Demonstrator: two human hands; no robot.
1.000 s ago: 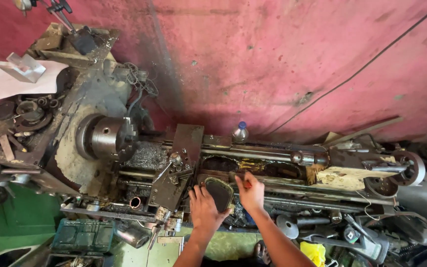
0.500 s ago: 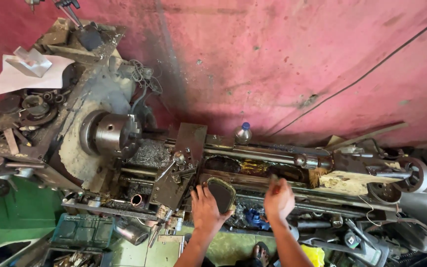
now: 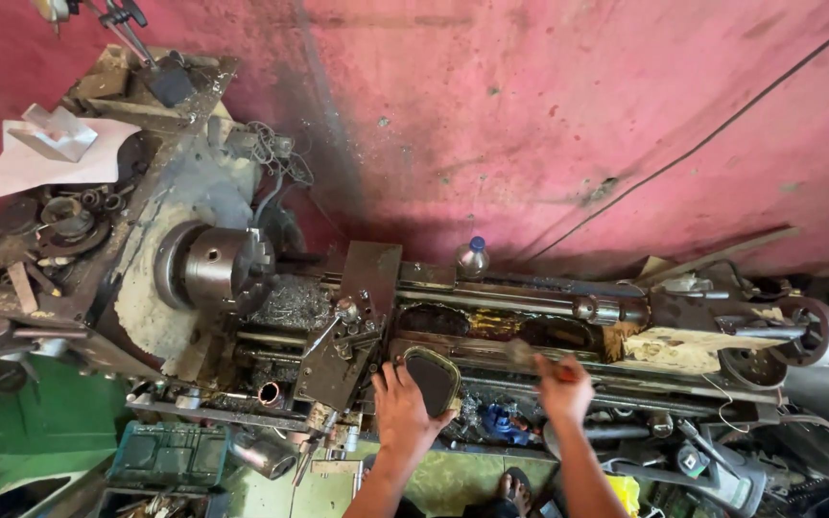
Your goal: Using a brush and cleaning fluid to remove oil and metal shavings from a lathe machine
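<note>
An old, greasy metal lathe (image 3: 530,321) stretches across the view below a red wall. My left hand (image 3: 403,403) rests on the lathe's front rail and holds a small dark oval tin (image 3: 432,378) with a yellow-green rim. My right hand (image 3: 564,386) is closed around a brush with an orange handle (image 3: 533,359), its blurred bristles pointing left over the bed ways. The steel chuck (image 3: 223,266) sits at the left. The carriage (image 3: 352,321) stands just left of the tin.
Metal chips (image 3: 290,305) lie under the chuck. A bottle with a blue cap (image 3: 473,255) stands behind the bed. The headstock top (image 3: 59,206) carries paper, rings and tools. A tailstock handwheel (image 3: 811,331) is at the right. A green crate (image 3: 170,456) sits below.
My right hand has moved rightward along the bed with the brush, from beside the tin. The left hand has stayed on the tin. The camera has shifted slightly.
</note>
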